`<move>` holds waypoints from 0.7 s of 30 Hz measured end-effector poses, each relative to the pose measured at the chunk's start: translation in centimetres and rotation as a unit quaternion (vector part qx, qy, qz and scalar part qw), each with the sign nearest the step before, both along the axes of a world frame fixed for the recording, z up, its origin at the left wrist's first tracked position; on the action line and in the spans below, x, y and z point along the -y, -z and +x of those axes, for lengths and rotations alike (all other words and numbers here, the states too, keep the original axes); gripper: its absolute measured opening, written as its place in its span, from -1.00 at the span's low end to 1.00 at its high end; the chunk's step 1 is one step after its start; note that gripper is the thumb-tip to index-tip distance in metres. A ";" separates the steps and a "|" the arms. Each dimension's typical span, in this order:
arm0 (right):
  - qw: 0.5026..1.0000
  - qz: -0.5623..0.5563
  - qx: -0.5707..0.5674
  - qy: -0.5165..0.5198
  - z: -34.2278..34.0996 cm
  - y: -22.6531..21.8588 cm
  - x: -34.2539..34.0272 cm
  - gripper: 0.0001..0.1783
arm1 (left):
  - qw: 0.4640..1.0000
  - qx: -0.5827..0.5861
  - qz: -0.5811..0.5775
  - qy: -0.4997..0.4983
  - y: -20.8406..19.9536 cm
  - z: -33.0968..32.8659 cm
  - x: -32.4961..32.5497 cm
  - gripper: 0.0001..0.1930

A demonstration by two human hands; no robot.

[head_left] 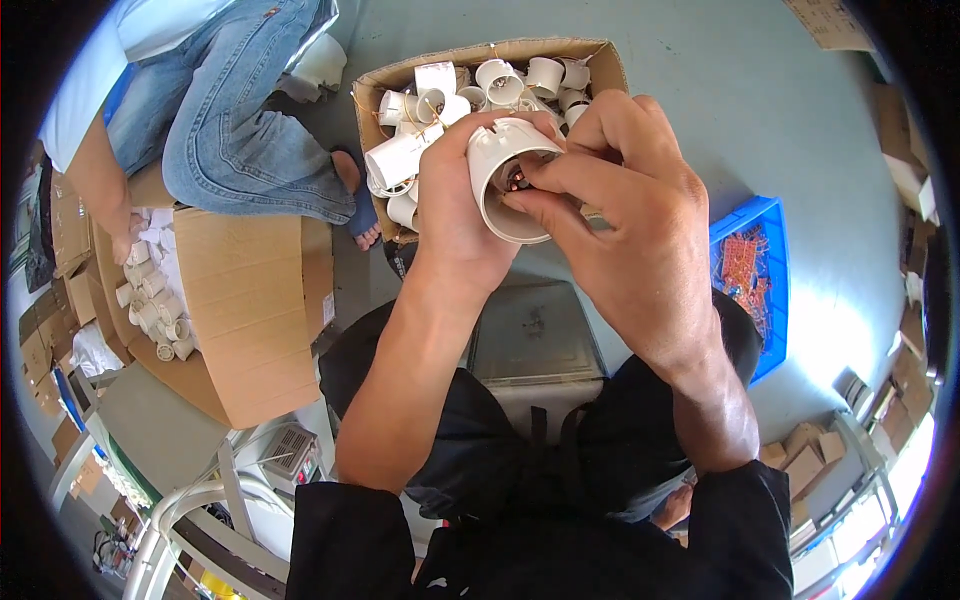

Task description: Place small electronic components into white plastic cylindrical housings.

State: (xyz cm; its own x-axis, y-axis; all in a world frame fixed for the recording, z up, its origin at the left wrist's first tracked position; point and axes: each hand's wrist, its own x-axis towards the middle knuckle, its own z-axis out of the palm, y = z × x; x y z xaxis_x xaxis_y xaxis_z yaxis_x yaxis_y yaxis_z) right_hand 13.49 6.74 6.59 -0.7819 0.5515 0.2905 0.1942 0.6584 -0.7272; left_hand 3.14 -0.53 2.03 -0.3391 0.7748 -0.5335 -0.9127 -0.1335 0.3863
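Note:
A white round plastic housing [486, 165], hollow like a cup, is held up in front of me with its open end facing right. My left hand [452, 205] is wrapped around its far and left side. The thumb and fingertips of my right hand [640, 215] reach into the opening, pinched together at a small dark part [517, 180] with reddish spots. My fingers hide most of that part, so its kind is unclear. Right behind my hands stands a cardboard box [420, 65] filled with similar white housings [396, 160], some trailing thin yellowish wires.
A blue tray [778, 270] of small orange-red wired parts sits right of my knee. At left, a person in jeans [235, 130] reaches into a carton [250, 320] holding white pieces [150, 300]. A dark metal-like surface [535, 335] lies between my knees.

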 end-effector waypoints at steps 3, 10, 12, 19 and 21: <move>1.000 -0.005 0.002 0.003 0.0 0.0 0.0 -0.79 | 0.999 0.016 0.029 0.017 0.0 0.0 0.0 -0.74; 1.000 0.017 0.008 -0.007 0.2 -0.1 -0.2 -0.79 | 0.999 0.043 0.006 0.019 0.0 0.1 -0.4 -0.73; 1.000 0.015 0.004 -0.007 0.3 -0.1 -0.2 -0.79 | 0.999 0.044 0.003 0.015 -0.1 0.1 -0.5 -0.73; 1.000 0.019 -0.001 -0.007 0.3 0.0 -0.2 -0.80 | 0.999 0.041 0.002 0.020 -0.2 0.2 -0.5 -0.74; 1.000 0.023 0.007 -0.004 0.3 -0.1 -0.1 -0.79 | 0.999 0.040 -0.002 0.021 -0.1 0.1 -0.4 -0.74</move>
State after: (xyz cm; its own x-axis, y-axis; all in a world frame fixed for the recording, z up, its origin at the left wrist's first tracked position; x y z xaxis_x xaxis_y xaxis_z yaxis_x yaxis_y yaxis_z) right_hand 13.84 6.87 6.72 -0.7907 0.5309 0.3049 0.1979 0.6930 -0.6933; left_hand 3.27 -0.11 2.08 -0.2638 0.7855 -0.5599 -0.9450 -0.0942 0.3132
